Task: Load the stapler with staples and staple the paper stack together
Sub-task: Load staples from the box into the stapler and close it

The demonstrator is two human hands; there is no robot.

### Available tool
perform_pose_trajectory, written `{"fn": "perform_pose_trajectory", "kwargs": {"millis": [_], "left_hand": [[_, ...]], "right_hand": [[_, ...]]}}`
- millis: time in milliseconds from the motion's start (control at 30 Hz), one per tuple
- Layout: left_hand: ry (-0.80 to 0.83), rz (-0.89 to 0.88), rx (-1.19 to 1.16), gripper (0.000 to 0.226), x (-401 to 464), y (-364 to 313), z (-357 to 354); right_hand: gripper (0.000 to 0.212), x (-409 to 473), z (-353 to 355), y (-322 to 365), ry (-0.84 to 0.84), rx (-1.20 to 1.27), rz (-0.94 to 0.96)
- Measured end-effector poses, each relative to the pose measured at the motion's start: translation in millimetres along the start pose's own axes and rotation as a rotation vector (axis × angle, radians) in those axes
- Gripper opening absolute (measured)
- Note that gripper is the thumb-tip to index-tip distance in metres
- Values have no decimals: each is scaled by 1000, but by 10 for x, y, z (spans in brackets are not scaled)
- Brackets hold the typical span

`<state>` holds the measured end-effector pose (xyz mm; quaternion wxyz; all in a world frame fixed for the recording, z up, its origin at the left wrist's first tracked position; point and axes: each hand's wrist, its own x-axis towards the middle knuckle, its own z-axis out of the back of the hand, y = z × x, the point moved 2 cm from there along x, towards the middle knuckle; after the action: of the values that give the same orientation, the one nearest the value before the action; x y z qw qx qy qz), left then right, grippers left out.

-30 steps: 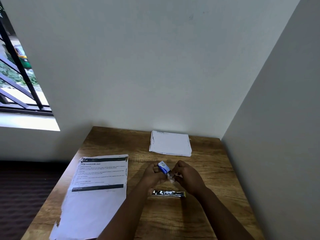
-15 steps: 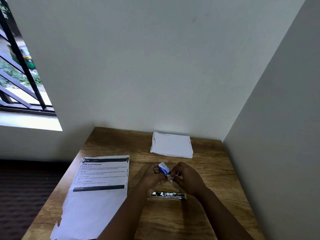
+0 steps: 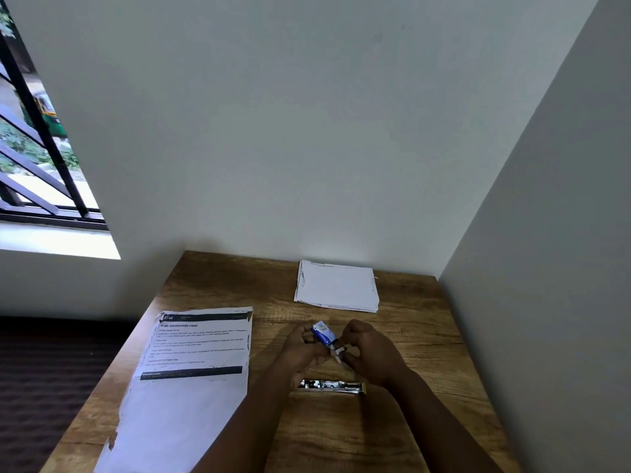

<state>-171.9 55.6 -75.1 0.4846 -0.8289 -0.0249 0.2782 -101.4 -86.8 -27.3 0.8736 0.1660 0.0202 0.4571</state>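
My left hand (image 3: 302, 349) grips a small blue staple box (image 3: 322, 332), held above the middle of the wooden table (image 3: 426, 336). My right hand (image 3: 370, 353) pinches the white flap at the box's near end (image 3: 339, 353). A metal stapler (image 3: 331, 385) lies flat on the table just below both hands, partly hidden by my wrists. A white paper stack (image 3: 336, 286) lies at the table's far edge by the wall.
A printed sheet (image 3: 191, 370) with dark header bars covers the table's left side and overhangs the near edge. Walls close in at the back and the right. A barred window (image 3: 30, 148) is at the far left.
Both hands and the box stay in nearly the same place. My right fingers have shifted slightly on the box's white end flap.
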Motion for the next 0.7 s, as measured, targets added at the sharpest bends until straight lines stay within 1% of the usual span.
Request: {"fn": "perform_pose_trajectory", "kwargs": {"millis": [200, 400, 567, 700], "left_hand": [[38, 3, -2, 57, 14, 12, -54], [15, -2, -10, 55, 40, 7, -39], [28, -9, 27, 50, 28, 8, -21], [23, -8, 34, 49, 15, 4, -14]], "right_hand": [[22, 2, 31, -30, -37, -6, -1], [27, -30, 44, -78, -33, 14, 1], [24, -44, -7, -89, -25, -31, 32], [23, -29, 2, -82, -40, 35, 4]]}}
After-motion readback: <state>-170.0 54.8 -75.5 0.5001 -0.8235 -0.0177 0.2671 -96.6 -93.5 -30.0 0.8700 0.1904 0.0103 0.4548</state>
